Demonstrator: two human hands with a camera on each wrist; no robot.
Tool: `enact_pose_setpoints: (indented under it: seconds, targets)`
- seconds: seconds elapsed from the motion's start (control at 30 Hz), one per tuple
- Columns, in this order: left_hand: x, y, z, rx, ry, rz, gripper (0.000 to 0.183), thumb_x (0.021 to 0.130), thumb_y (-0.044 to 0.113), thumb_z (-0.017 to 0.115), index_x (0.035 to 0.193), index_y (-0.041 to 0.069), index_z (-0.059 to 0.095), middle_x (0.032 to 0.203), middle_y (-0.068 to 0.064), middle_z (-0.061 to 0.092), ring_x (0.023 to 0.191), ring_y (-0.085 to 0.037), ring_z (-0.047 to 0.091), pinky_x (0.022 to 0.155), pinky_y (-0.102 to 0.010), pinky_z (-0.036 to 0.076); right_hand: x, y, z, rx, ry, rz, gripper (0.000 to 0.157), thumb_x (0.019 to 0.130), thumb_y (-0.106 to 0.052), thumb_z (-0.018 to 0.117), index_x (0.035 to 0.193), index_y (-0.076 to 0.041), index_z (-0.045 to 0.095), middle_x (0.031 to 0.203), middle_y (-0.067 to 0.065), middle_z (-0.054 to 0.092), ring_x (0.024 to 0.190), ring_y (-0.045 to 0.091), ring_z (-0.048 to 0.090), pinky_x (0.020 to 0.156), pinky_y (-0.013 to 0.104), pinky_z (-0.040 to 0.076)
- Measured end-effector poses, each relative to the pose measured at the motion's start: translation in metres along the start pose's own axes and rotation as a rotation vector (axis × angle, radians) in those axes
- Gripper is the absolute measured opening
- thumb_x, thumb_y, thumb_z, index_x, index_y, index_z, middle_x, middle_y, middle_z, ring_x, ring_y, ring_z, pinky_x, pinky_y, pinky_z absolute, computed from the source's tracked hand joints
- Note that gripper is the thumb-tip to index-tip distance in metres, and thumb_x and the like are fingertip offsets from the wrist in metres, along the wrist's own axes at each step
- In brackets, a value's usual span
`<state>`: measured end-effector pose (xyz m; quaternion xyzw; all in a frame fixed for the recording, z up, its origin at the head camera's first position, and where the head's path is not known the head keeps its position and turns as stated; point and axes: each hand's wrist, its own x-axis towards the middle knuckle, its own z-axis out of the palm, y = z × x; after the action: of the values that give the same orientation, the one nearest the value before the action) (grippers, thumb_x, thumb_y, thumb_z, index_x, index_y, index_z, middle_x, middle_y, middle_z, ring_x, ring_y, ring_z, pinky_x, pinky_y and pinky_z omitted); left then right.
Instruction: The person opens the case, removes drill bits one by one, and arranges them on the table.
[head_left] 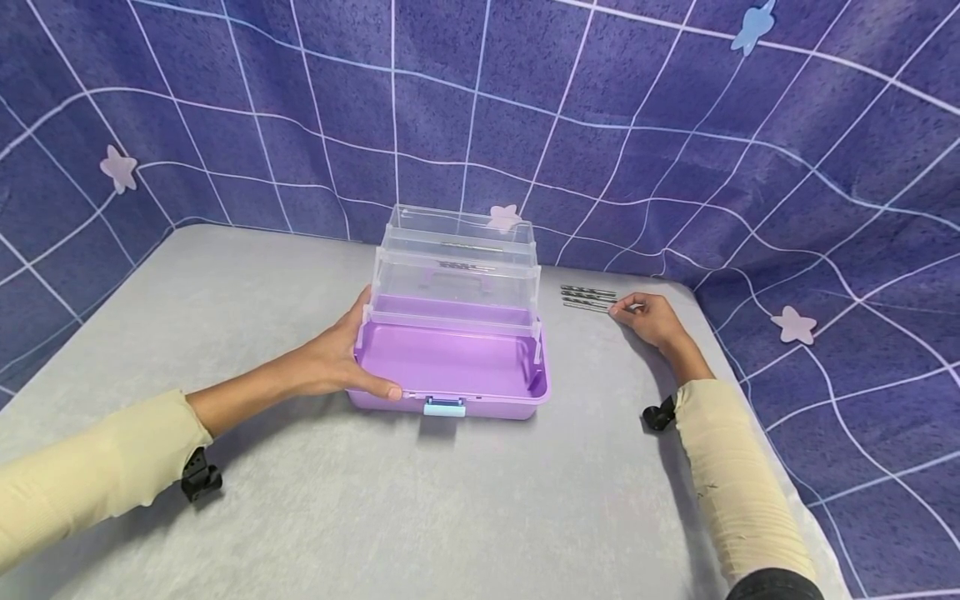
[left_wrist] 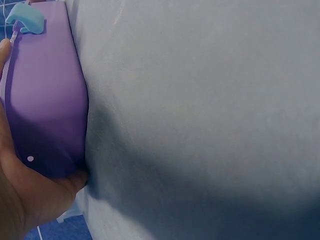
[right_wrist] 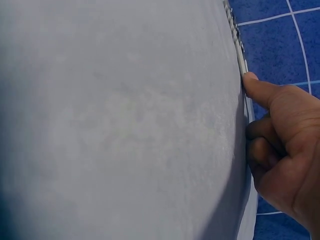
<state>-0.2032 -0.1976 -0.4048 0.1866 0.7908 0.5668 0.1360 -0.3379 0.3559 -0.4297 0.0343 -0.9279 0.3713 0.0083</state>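
Note:
A purple toolbox with a pale blue latch stands on the grey table. My left hand grips its left side, with the thumb along the front rim; the left wrist view shows the purple wall against the palm. Several metal drill bits lie side by side to the box's right. At the near one's right end, my right hand pinches with its fingertips. In the right wrist view a fingertip touches the drill bits at one end, while other fingers are curled.
Clear stepped trays rise open at the back of the box, with thin dark drill bits showing through the plastic. A blue grid-patterned cloth hangs behind the table and along its sides.

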Motion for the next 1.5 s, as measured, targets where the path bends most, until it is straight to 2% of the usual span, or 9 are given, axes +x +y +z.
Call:
enact_pose_setpoints:
  seconds: [0.3, 0.47, 0.7, 0.9, 1.13, 1.33, 1.5]
  targets:
    - [0.0, -0.001, 0.0, 0.022, 0.004, -0.003, 0.166, 0.068, 0.016, 0.111, 0.18, 0.043, -0.009, 0.178, -0.013, 0.037, 0.137, -0.041, 0.066, 0.118, -0.057, 0.055, 0.0, 0.0, -0.005, 0.0, 0.017, 0.067, 0.037, 0.107, -0.033, 0.08, 0.124, 0.0, 0.079, 0.058, -0.018, 0.037, 0.056, 0.006, 0.033, 0.055, 0.027, 0.033]
    - [0.0, 0.0, 0.0, 0.029, 0.008, -0.004, 0.165, 0.068, 0.016, 0.111, 0.18, 0.042, -0.007, 0.175, -0.013, 0.04, 0.136, -0.041, 0.067, 0.117, -0.057, 0.056, 0.003, -0.009, -0.008, 0.034, 0.035, 0.033, 0.038, 0.104, -0.033, 0.082, 0.123, -0.001, 0.08, 0.056, -0.018, 0.035, 0.053, 0.005, 0.03, 0.051, 0.027, 0.03]
    - [0.0, 0.001, -0.001, 0.038, 0.009, -0.017, 0.165, 0.068, 0.018, 0.111, 0.18, 0.04, -0.008, 0.176, -0.013, 0.039, 0.136, -0.041, 0.066, 0.118, -0.058, 0.055, 0.007, -0.035, -0.01, 0.073, 0.069, -0.042, 0.035, 0.102, -0.032, 0.083, 0.118, -0.001, 0.081, 0.057, -0.018, 0.042, 0.056, 0.003, 0.035, 0.052, 0.026, 0.033]
    - [0.0, 0.0, -0.001, 0.049, 0.011, -0.011, 0.165, 0.068, 0.018, 0.111, 0.18, 0.042, -0.007, 0.176, -0.014, 0.039, 0.136, -0.041, 0.066, 0.118, -0.06, 0.054, 0.014, -0.061, -0.009, 0.024, 0.083, -0.095, 0.037, 0.103, -0.037, 0.082, 0.115, -0.002, 0.083, 0.079, -0.017, 0.064, 0.074, 0.009, 0.05, 0.068, 0.029, 0.044]
    - [0.0, 0.0, -0.001, 0.067, 0.014, -0.004, 0.163, 0.068, 0.02, 0.111, 0.18, 0.041, -0.005, 0.174, -0.012, 0.041, 0.135, -0.04, 0.067, 0.117, -0.059, 0.056, 0.021, -0.094, -0.005, 0.05, 0.075, -0.155, 0.035, 0.101, -0.035, 0.085, 0.114, -0.002, 0.084, 0.068, -0.016, 0.058, 0.063, 0.005, 0.043, 0.062, 0.03, 0.039]
    - [0.002, -0.001, -0.001, 0.041, 0.006, 0.019, 0.161, 0.067, 0.017, 0.111, 0.179, 0.042, -0.002, 0.172, -0.011, 0.043, 0.134, -0.041, 0.067, 0.114, -0.056, 0.058, 0.024, -0.118, 0.0, 0.08, 0.08, -0.201, 0.03, 0.1, -0.032, 0.086, 0.11, -0.003, 0.085, 0.063, -0.017, 0.057, 0.062, 0.005, 0.041, 0.061, 0.029, 0.039]
    - [0.002, -0.001, -0.001, 0.031, 0.005, 0.025, 0.161, 0.067, 0.016, 0.111, 0.179, 0.043, -0.002, 0.173, -0.011, 0.042, 0.136, -0.042, 0.066, 0.114, -0.056, 0.058, 0.025, -0.135, 0.005, 0.112, 0.077, -0.225, 0.028, 0.1, -0.029, 0.087, 0.109, -0.003, 0.085, 0.073, -0.02, 0.064, 0.063, 0.004, 0.042, 0.062, 0.028, 0.038]
